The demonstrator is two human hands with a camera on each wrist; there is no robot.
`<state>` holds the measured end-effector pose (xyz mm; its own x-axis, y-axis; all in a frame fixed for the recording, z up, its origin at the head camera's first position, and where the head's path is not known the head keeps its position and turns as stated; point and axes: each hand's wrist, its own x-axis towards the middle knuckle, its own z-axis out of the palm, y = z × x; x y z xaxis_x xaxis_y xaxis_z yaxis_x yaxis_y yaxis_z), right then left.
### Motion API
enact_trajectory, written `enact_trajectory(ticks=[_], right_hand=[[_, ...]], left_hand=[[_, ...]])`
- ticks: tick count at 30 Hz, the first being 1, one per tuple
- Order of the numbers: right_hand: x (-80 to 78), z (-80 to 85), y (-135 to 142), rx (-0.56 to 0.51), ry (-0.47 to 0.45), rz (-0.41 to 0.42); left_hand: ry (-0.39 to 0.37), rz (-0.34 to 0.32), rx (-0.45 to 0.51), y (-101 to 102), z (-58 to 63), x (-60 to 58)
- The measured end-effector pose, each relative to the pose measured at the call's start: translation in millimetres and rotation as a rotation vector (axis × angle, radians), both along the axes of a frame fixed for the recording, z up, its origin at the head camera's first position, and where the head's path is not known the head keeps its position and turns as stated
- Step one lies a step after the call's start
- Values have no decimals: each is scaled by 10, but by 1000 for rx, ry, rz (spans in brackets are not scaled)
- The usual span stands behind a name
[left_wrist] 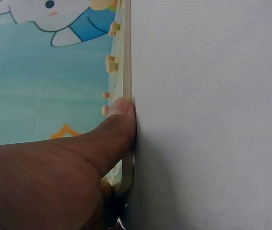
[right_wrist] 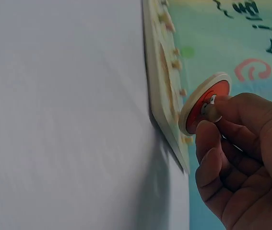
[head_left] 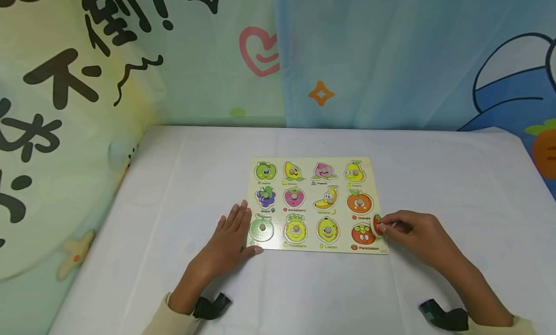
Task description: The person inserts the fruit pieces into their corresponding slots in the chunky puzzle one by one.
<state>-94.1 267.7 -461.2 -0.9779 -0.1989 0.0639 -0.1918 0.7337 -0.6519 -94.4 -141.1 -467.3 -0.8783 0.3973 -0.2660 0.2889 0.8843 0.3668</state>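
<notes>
A pale yellow wooden fruit puzzle board (head_left: 278, 209) lies on the white table, printed with rows of smiling fruits. Flat against its left edge rests my left hand (head_left: 228, 241), fingers stretched beside the melon piece (head_left: 262, 228); in the left wrist view the thumb (left_wrist: 121, 108) touches the board's edge. My right hand (head_left: 412, 233) pinches the knob of a round red persimmon puzzle piece (head_left: 377, 225). That piece stands tilted on edge above the lower right corner, beside the persimmon picture (head_left: 363, 234). From the right wrist, the piece (right_wrist: 205, 103) appears raised off the board, its face partly covered by fingertips.
Other knobbed fruit pieces, such as the orange (head_left: 359, 202) and banana (head_left: 326, 198), sit in the board. White cloth (head_left: 195, 156) covers the table. Behind it hangs a printed curtain (head_left: 369, 60). Black straps (head_left: 213, 307) show at both wrists.
</notes>
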Motion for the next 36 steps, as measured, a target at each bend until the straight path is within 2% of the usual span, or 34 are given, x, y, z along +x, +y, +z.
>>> enact_trajectory(ticks=[5,17,21,30,36], right_hand=[[18,-12,-122,-51,-63,50],[4,-12,-171,-25,-4,100],[-13,-11,-219,-15,-18,103],[48,-48,-281,30,-40,16],[50,-57,-263,7,-107,16]], left_hand=[[9,-2,5,16,26,1],[15,10,6,41,61,-10],[14,11,0,34,56,-11],[17,-7,11,11,41,-7],[1,1,24,1,17,9]])
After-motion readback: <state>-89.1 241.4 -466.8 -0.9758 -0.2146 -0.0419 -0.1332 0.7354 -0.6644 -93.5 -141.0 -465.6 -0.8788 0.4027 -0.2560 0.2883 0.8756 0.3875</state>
